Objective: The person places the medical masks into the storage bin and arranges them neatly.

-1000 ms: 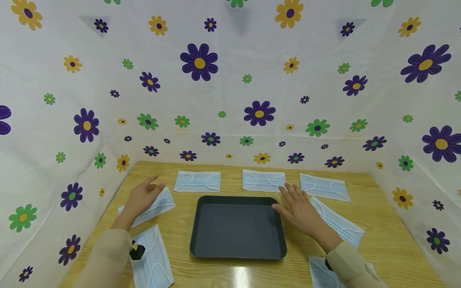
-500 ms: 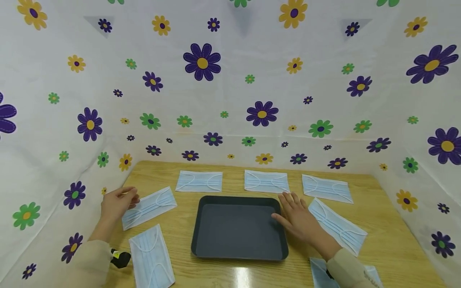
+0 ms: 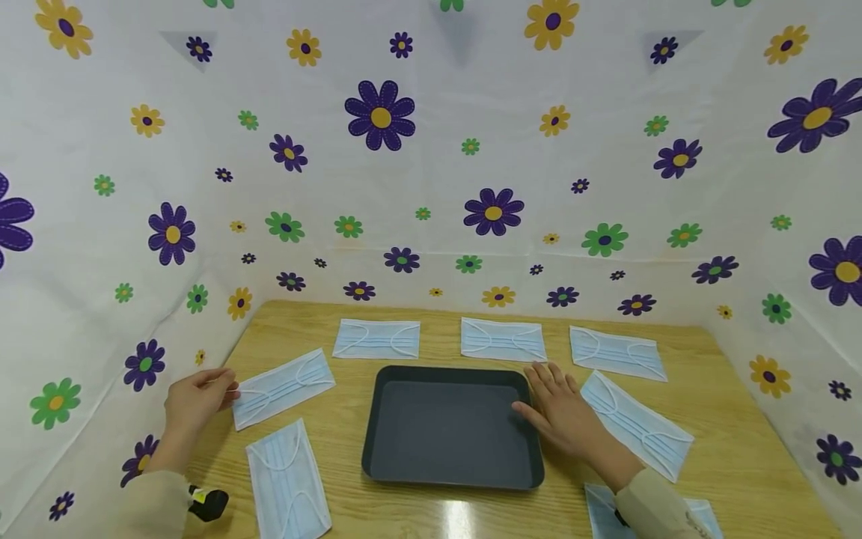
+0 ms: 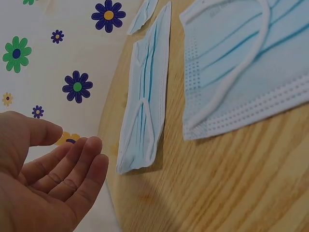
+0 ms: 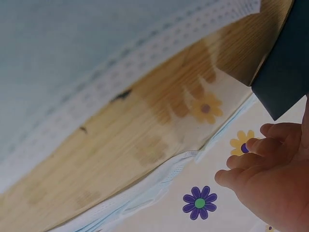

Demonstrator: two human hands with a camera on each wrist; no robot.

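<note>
My left hand [image 3: 197,403] hovers beside the outer end of a pale blue face mask [image 3: 286,385] with white ear loops. In the left wrist view the fingers [image 4: 72,169] are loosely bent with nothing between them, and a gap separates them from the mask [image 4: 147,104]. A dark grey rectangular tray [image 3: 451,480] stands mid-table. My right hand [image 3: 564,410], fingers extended, is over the tray's right rim; whether it touches is unclear. To its right lies a slanted mask [image 3: 640,427]. In the right wrist view the tray's wall [image 5: 285,67] shows above the hand [image 5: 270,169].
Three masks line the back of the wooden table [image 3: 390,516]: left [image 3: 377,339], middle [image 3: 503,339] and right [image 3: 617,352]. Another mask [image 3: 289,479] lies at front left, and a mask [image 3: 601,509] is partly under the right forearm. A flowered cloth [image 3: 431,172] surrounds the table.
My left hand has moved left and nearer to me, from over the left mask to its outer end. The right hand stays by the tray's rim. The view has shifted slightly.
</note>
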